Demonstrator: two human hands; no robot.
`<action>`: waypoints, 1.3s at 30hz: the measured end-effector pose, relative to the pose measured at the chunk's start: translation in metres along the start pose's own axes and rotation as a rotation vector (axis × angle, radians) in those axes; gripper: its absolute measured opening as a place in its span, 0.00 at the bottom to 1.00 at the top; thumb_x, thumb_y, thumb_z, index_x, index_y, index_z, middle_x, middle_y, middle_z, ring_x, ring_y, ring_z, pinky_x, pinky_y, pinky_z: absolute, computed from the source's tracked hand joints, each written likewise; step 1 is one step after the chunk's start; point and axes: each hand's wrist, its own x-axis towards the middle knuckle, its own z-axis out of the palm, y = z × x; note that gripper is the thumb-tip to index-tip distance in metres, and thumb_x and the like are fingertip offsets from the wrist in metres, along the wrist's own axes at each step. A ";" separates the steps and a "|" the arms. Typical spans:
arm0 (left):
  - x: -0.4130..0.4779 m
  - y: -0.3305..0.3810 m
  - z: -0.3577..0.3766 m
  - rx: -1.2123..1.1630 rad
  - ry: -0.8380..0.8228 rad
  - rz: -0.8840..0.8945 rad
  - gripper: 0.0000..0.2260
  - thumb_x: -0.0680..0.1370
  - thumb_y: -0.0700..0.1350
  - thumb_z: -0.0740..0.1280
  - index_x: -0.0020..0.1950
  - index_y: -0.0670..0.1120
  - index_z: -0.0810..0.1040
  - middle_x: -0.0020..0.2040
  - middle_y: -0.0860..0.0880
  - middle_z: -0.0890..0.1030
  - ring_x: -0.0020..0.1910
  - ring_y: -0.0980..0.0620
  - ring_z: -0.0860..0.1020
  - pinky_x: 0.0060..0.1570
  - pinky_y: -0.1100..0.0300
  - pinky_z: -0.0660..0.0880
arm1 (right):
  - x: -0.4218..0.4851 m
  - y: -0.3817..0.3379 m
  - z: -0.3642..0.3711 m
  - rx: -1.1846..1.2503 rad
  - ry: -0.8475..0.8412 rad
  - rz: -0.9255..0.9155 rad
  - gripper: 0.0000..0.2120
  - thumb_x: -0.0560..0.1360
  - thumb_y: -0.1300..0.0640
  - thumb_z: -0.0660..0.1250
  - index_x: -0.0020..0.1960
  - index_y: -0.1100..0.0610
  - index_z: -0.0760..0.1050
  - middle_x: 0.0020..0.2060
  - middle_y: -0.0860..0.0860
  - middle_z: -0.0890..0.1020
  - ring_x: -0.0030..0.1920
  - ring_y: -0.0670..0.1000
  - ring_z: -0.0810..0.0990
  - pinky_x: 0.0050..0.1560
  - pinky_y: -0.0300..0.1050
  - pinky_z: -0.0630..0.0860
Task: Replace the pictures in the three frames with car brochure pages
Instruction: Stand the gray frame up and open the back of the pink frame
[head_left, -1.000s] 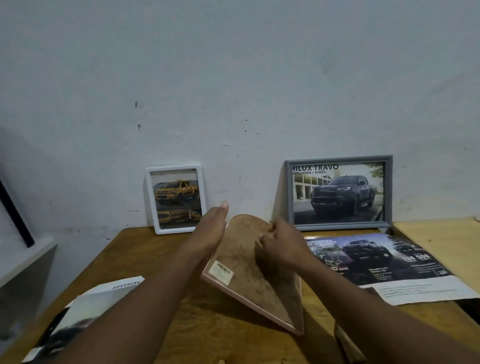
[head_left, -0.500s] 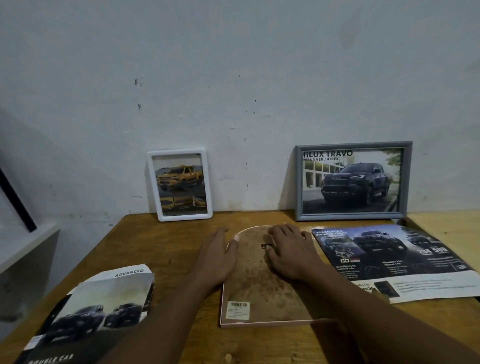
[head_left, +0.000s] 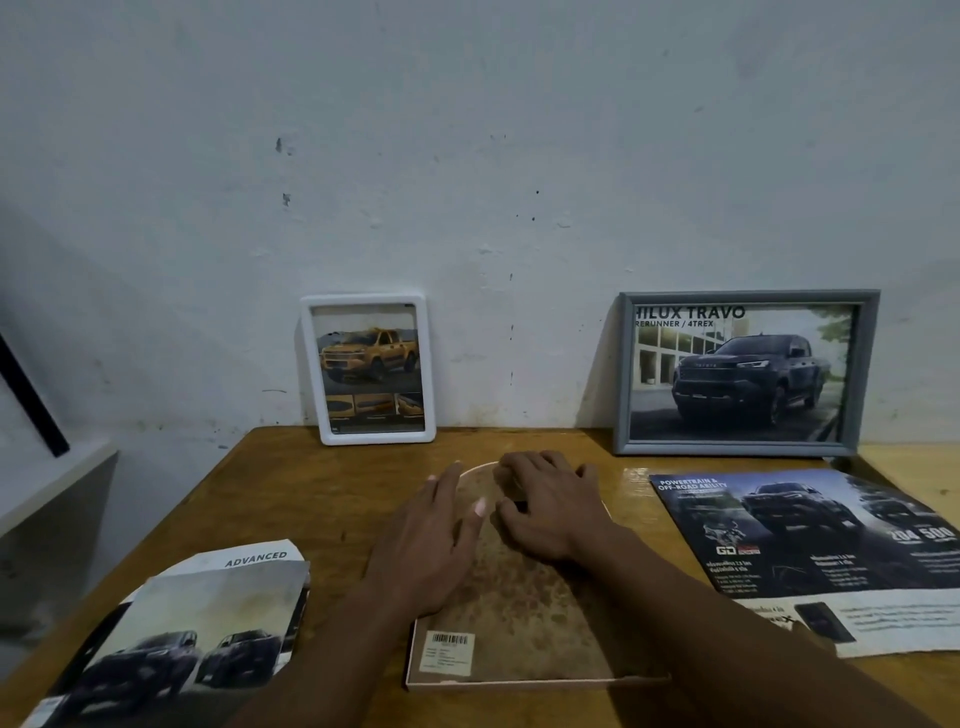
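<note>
Plain indoor room, most like a modest home; not certain. Worn brown wooden table (head_left: 322, 509) set against a pale plaster wall (head_left: 467, 156), scuffed and stained. White rounded plastic frame (head_left: 376, 437) and grey rectangular frame (head_left: 727, 448) lean on it. Low white shelf (head_left: 52, 483) at left; paler yellow wooden tabletop (head_left: 909, 462) adjoining at right.

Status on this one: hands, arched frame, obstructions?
Left hand flat on arched frame, face down. Right hand: fingers bent on its back, grip unclear. Loose brochure page beside, not blocking.
</note>
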 end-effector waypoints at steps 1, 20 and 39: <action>-0.001 -0.001 0.000 -0.021 -0.002 -0.011 0.30 0.82 0.66 0.46 0.83 0.57 0.47 0.83 0.51 0.56 0.81 0.50 0.55 0.76 0.50 0.57 | 0.005 -0.002 0.001 0.023 0.008 0.012 0.28 0.75 0.37 0.56 0.73 0.45 0.62 0.72 0.47 0.69 0.71 0.51 0.65 0.68 0.62 0.59; -0.003 -0.003 0.001 -0.207 0.028 -0.007 0.37 0.76 0.73 0.42 0.82 0.59 0.46 0.81 0.50 0.62 0.76 0.47 0.66 0.73 0.47 0.63 | 0.061 -0.014 0.012 0.073 0.125 0.205 0.24 0.75 0.33 0.55 0.59 0.50 0.67 0.57 0.53 0.79 0.61 0.58 0.72 0.62 0.61 0.65; 0.001 -0.008 -0.004 -0.265 0.059 0.009 0.41 0.72 0.80 0.44 0.80 0.63 0.46 0.78 0.54 0.67 0.73 0.48 0.70 0.70 0.42 0.68 | 0.061 -0.020 -0.014 0.125 0.208 0.272 0.20 0.76 0.38 0.58 0.56 0.52 0.61 0.38 0.50 0.76 0.37 0.50 0.76 0.37 0.48 0.75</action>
